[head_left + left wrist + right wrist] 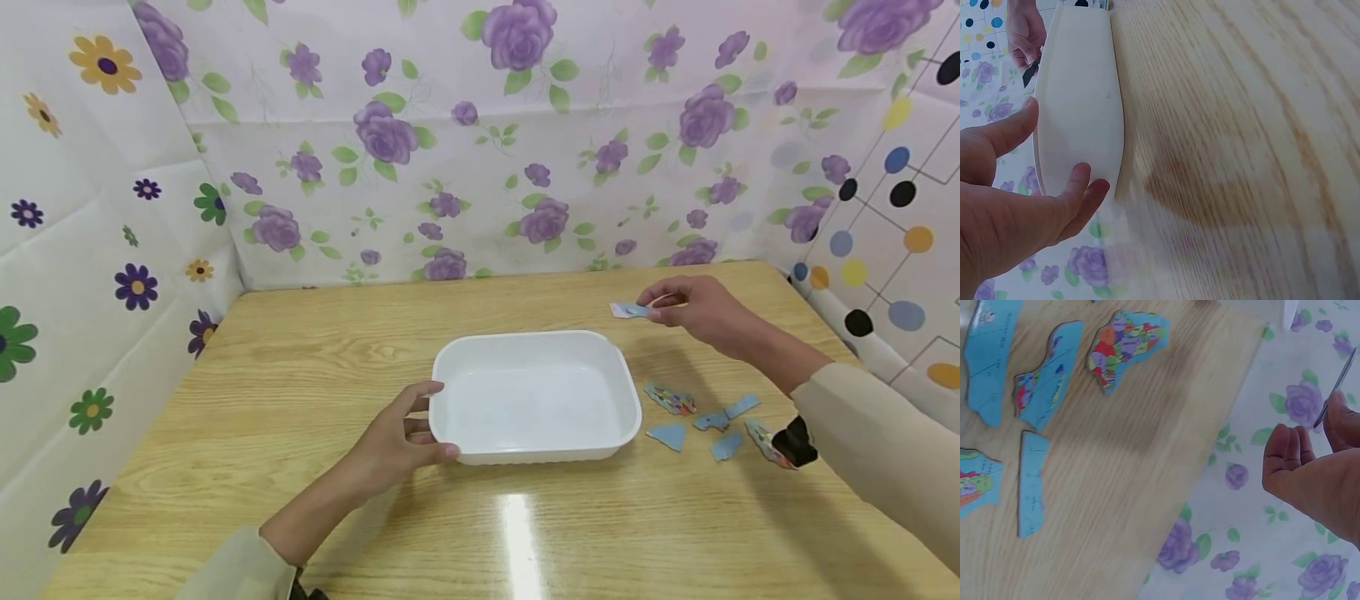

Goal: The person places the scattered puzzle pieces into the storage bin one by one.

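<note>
The left hand [390,442] gripped the left end of the white tray [536,408] on the counter [322,367] in the head view, while the right hand [696,308] pinched a blue-and-pale piece [628,311] near the tray's far right corner, with loose map pieces [666,435] right of the tray. In the left wrist view, the left thumb and fingers stood well apart, thumb at the rim, fingertips on the outer wall. The right wrist view showed the pinched piece edge-on at the thumb, the other fingers bent close together.
</note>
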Motion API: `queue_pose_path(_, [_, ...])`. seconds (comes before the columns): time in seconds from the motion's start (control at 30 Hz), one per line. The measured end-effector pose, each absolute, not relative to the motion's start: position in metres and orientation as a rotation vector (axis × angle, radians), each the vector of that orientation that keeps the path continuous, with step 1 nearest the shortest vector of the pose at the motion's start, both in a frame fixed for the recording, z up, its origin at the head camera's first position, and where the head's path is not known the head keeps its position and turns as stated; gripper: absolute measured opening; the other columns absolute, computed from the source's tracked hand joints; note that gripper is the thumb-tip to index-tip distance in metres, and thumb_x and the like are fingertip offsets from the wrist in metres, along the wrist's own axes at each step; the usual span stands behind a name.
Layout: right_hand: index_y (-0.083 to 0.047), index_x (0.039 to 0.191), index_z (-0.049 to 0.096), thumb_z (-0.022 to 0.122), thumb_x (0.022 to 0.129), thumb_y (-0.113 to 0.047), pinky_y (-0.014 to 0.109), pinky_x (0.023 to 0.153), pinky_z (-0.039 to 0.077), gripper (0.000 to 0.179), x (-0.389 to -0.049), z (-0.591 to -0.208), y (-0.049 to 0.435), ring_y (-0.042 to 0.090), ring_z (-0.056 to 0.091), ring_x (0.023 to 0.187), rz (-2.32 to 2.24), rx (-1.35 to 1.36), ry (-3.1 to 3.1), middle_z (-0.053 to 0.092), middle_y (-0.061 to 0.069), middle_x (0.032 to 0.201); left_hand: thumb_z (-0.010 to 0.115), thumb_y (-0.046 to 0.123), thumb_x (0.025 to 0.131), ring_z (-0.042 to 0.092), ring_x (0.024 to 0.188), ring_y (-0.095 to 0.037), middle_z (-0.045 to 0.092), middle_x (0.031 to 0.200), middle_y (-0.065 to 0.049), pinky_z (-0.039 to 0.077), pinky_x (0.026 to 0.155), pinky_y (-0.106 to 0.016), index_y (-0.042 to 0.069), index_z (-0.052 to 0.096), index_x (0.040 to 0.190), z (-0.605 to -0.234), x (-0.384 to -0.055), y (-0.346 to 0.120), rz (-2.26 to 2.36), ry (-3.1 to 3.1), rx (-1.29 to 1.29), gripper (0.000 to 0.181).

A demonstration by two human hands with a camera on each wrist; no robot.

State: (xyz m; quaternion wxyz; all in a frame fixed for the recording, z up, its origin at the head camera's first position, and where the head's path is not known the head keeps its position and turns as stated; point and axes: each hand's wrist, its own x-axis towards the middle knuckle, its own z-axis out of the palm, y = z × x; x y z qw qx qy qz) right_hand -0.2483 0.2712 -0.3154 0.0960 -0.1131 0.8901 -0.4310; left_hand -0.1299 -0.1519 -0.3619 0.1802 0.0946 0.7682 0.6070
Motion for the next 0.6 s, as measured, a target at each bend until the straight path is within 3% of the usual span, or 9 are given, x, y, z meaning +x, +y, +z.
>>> queue_pose_path(0.6, [0.0,0.116,0.06,0.057,0.097,-0.007,0.052,0.095,0.047,0.021,-0.246,-0.304,0.234,0.036,0.051,0.117,-1.208,-0.435,2.631,0.05,0.019,0.131,0.082,0.013,0.076,0.057,0.117,-0.033,0.038,0.139,-0.019,0.054,0.09,-0.035,0.012,0.029,0.148,-0.362,-0.13,-0.15,1.69,2.206,0.224,0.089])
